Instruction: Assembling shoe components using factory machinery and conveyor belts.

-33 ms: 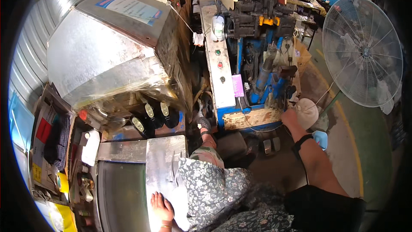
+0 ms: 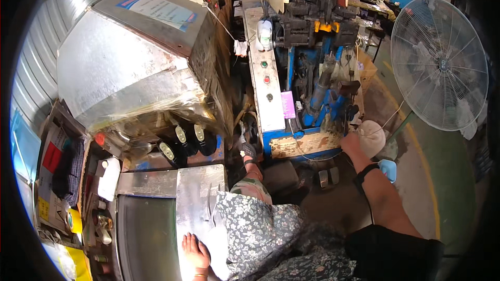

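Observation:
My left hand [image 2: 196,251] lies flat on the bright metal plate [image 2: 200,192] beside the conveyor belt [image 2: 148,234], its fingers stretched out. My right arm, with a dark band on the wrist, reaches forward to the lower right corner of the blue-framed machine [image 2: 312,143]. There my right hand [image 2: 351,142] is closed, and what its fingers hold, if anything, is hidden. Just beyond it are small dark and pale parts [image 2: 354,117]. A round pale lid-like thing [image 2: 372,138] lies to its right.
Several black shoes [image 2: 200,143] stand under the metal hood [image 2: 130,73] at the left. A large fan [image 2: 442,65] rises at the right, near a small blue container [image 2: 387,169]. Foot pedals [image 2: 328,177] are on the floor. A white bottle [image 2: 109,179] stands left of the belt.

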Action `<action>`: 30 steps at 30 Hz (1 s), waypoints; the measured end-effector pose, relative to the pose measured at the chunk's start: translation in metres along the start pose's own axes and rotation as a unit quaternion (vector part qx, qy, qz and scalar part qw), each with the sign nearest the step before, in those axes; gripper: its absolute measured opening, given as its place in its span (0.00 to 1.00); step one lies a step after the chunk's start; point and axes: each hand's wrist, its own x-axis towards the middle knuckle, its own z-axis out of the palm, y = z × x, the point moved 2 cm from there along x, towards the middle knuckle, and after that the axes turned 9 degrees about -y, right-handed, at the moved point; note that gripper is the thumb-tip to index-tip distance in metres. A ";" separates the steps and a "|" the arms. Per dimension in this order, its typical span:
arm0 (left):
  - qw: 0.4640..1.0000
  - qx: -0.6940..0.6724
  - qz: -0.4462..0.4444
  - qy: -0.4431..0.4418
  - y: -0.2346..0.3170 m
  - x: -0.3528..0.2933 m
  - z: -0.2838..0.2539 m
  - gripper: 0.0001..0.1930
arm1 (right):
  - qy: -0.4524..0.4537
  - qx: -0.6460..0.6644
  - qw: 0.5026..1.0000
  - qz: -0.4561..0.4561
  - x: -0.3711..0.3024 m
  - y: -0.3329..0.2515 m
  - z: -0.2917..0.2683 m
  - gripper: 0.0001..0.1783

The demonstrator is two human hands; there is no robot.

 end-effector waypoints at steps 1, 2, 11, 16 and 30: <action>1.000 -0.001 -0.001 -0.003 0.000 0.000 -0.001 0.23 | 0.021 -0.041 0.998 -0.049 -0.002 0.002 0.001 0.17; 1.000 -0.003 -0.003 -0.007 0.000 0.001 -0.001 0.23 | 0.023 -0.045 0.998 -0.049 0.001 0.003 0.000 0.17; 1.000 -0.010 -0.005 0.006 0.003 0.005 -0.001 0.21 | 0.017 0.015 0.999 -0.031 -0.002 0.001 -0.009 0.19; 0.996 0.062 -0.017 -0.057 0.032 0.008 -0.035 0.22 | -0.010 -0.022 1.000 -0.006 -0.041 -0.024 -0.026 0.21; 0.997 0.030 -0.042 -0.056 0.030 0.006 -0.034 0.24 | 0.046 -0.021 0.998 -0.038 -0.038 -0.025 -0.021 0.18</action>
